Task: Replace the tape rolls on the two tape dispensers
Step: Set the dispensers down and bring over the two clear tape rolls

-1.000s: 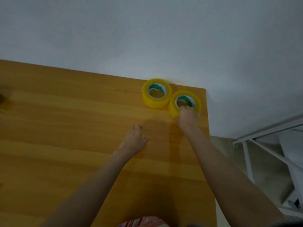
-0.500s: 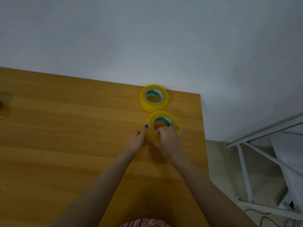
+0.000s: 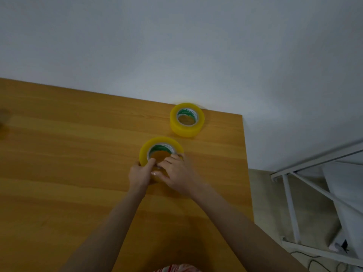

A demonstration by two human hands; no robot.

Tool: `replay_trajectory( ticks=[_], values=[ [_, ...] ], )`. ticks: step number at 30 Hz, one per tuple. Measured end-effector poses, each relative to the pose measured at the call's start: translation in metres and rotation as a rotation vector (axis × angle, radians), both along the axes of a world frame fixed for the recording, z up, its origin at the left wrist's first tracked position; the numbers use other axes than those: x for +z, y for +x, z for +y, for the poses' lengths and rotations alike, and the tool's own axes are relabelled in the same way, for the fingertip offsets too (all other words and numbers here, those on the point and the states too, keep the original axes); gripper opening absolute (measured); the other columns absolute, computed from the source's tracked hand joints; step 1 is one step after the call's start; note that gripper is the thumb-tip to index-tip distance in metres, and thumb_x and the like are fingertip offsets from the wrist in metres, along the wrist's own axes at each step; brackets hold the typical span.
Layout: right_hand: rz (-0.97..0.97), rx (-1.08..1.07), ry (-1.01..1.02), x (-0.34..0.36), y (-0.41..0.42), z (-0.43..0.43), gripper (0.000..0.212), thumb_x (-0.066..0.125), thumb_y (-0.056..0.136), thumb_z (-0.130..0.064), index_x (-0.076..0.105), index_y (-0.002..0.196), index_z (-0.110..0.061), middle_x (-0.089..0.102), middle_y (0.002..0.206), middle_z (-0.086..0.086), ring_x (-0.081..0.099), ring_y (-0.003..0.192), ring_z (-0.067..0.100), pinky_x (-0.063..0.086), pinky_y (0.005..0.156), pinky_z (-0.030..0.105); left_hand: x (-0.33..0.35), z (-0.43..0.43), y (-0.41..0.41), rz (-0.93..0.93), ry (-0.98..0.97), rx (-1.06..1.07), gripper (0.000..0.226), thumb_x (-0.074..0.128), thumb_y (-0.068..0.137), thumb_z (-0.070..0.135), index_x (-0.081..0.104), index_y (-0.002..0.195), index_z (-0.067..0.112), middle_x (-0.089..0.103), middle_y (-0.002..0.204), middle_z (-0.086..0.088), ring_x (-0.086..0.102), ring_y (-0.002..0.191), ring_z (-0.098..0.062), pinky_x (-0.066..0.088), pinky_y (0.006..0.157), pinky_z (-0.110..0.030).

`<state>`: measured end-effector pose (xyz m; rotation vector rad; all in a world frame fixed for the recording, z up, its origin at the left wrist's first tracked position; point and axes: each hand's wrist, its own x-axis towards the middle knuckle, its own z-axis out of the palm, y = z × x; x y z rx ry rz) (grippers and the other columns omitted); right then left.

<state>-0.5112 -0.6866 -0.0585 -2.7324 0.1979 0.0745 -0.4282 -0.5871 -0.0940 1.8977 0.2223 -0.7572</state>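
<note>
Two yellow tape rolls with green-and-white cores are on the wooden table (image 3: 68, 154). The nearer tape roll (image 3: 149, 148) sits in the middle right of the table, with both hands on its near side. My left hand (image 3: 140, 173) grips its left rim, thumb over the top. My right hand (image 3: 176, 173) holds its right rim, fingers curled over the core edge. The far tape roll (image 3: 187, 119) lies flat near the table's back right corner, untouched. No tape dispenser is in view.
A white wall runs behind the table. The table's right edge (image 3: 246, 173) drops to a beige floor, where a white metal frame (image 3: 290, 203) and cables stand. A dark blurred shape (image 3: 3, 122) sits at the far left edge.
The right hand pulled one roll away from the far one and toward me; the left hand joined it. Both hands now grip that roll, which is farther left and nearer than before.
</note>
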Motion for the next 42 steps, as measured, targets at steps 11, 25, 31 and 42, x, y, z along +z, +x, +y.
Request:
replay_trajectory(
  ticks=[11, 25, 31, 42],
  values=[
    [0.133, -0.454, -0.069, -0.014, 0.066, -0.089, 0.06, 0.043, 0.098, -0.035, 0.025, 0.145, -0.002, 0.035, 0.147, 0.014, 0.028, 0.139, 0.028, 0.027, 0.112, 0.041, -0.011, 0.022, 0.023, -0.009, -0.024, 0.09, 0.022, 0.062, 0.085, 0.034, 0.057, 0.079, 0.013, 0.051, 0.068, -0.007, 0.056, 0.074, -0.031, 0.055, 0.064, -0.045],
    [0.311, -0.337, -0.28, -0.032, 0.058, -0.081, 0.04, 0.061, 0.089, -0.035, 0.052, 0.122, -0.013, 0.059, 0.122, 0.005, 0.049, 0.12, 0.024, 0.009, 0.111, 0.062, -0.008, 0.04, 0.017, -0.036, -0.004, 0.117, 0.03, 0.064, 0.073, 0.04, 0.059, 0.081, 0.013, 0.05, 0.066, -0.006, 0.056, 0.07, -0.03, 0.053, 0.067, -0.061],
    [0.274, -0.34, -0.287, -0.03, 0.032, -0.05, 0.045, 0.06, 0.088, -0.042, 0.054, 0.121, -0.013, 0.06, 0.122, 0.003, 0.052, 0.119, 0.023, 0.015, 0.112, 0.053, 0.001, 0.043, 0.008, -0.051, 0.011, 0.121, 0.029, 0.065, 0.074, 0.042, 0.059, 0.082, 0.014, 0.052, 0.069, -0.008, 0.053, 0.066, -0.03, 0.053, 0.069, -0.054],
    [0.115, -0.333, -0.22, 0.001, 0.029, 0.007, 0.05, 0.062, 0.087, -0.04, 0.052, 0.124, -0.008, 0.058, 0.128, 0.008, 0.052, 0.12, 0.023, 0.041, 0.099, 0.033, 0.021, 0.08, 0.01, -0.005, -0.06, 0.213, 0.037, 0.066, 0.081, 0.04, 0.059, 0.096, 0.007, 0.059, 0.087, -0.013, 0.061, 0.086, -0.034, 0.057, 0.071, -0.052]
  ],
)
